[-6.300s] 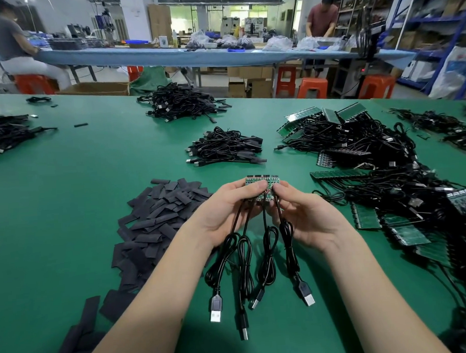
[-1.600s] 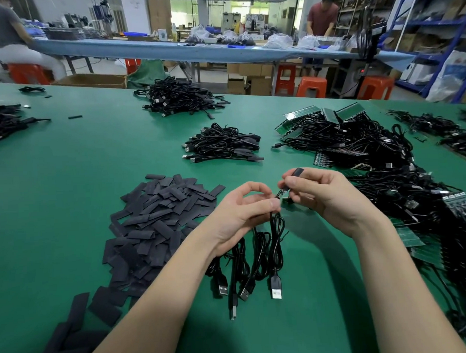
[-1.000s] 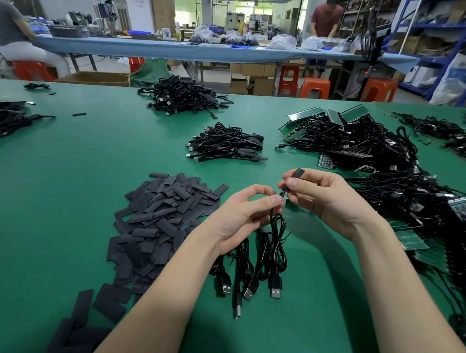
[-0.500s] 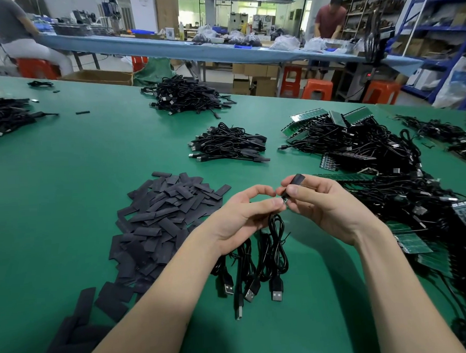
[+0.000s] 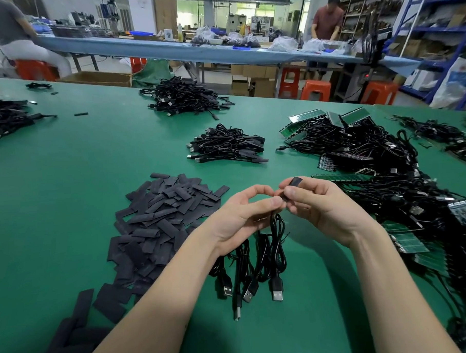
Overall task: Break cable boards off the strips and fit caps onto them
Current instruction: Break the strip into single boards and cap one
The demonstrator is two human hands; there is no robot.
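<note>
Here, item by item: green mat table [image 5: 66, 183], running wide across the foreground to a far edge. On it, left of centre, a heap of flat black caps [image 5: 159, 222], trailing toward the near left corner. Right side, a tangled mass of black cables on green board strips [image 5: 386, 175], strips partly buried. Mid-table, a small cable bundle [image 5: 228, 146]; behind it a larger cable pile [image 5: 185, 98]; a further dark pile at the far left edge [image 5: 2, 117]. Held above the table centre: left hand [image 5: 244, 216], thumb and forefinger closed in a pinch at the top of several cables [image 5: 259, 258], whose USB plugs lie on the mat just below. Right hand [image 5: 321, 207], fingers curled, pinching one black cap [image 5: 295, 183] that meets the left fingertips; the board under it is hidden. Room beyond: a long blue-topped bench [image 5: 167, 49] bearing bags and bins, orange stools [image 5: 316, 90] and cardboard boxes beneath it, blue shelving [image 5: 434, 34] at the right wall, one person seated at far left [image 5: 12, 28], another standing at the bench on the right [image 5: 326, 20].
</note>
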